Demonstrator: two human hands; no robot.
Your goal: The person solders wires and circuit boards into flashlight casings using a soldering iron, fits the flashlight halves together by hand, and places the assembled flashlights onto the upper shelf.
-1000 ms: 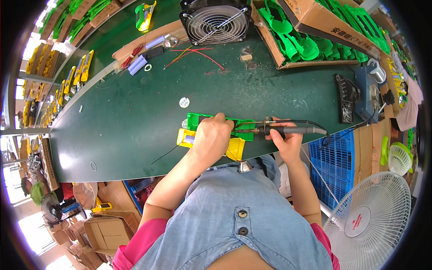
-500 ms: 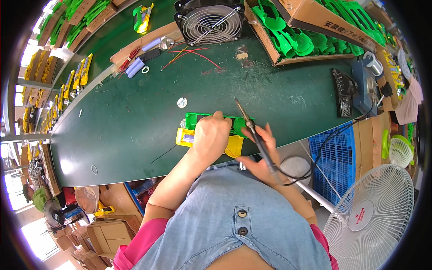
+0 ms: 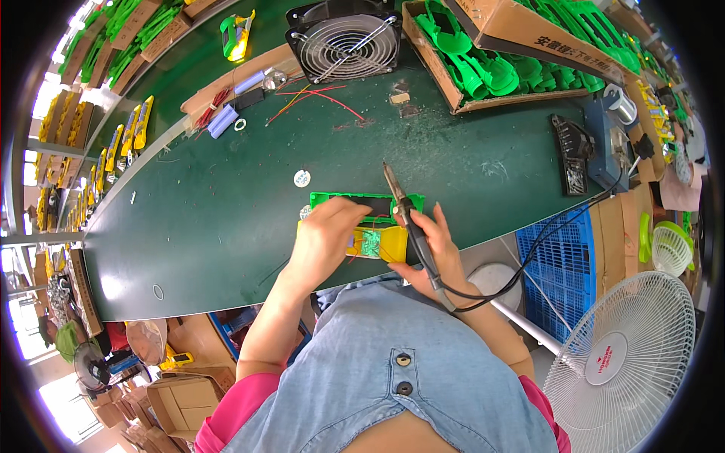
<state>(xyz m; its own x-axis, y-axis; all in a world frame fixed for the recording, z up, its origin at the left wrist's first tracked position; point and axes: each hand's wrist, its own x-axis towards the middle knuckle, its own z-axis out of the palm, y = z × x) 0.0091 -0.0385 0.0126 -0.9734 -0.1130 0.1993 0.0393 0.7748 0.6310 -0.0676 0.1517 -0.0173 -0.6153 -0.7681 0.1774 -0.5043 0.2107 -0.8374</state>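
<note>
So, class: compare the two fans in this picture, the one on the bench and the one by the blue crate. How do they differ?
The bench fan is black, with a square frame; the white fan is round.
The bench fan stands on the green table, beyond the person's hands; the white fan stands off the table, at the person's right, beside the blue crate.
The white fan looks much bigger.
Both have wire guards over the blades.

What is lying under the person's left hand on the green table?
The left hand rests on a yellow plastic piece holding a small green circuit board, beside a green plastic shell. The hand covers the yellow piece's left part, so what lies there cannot be seen.
</note>
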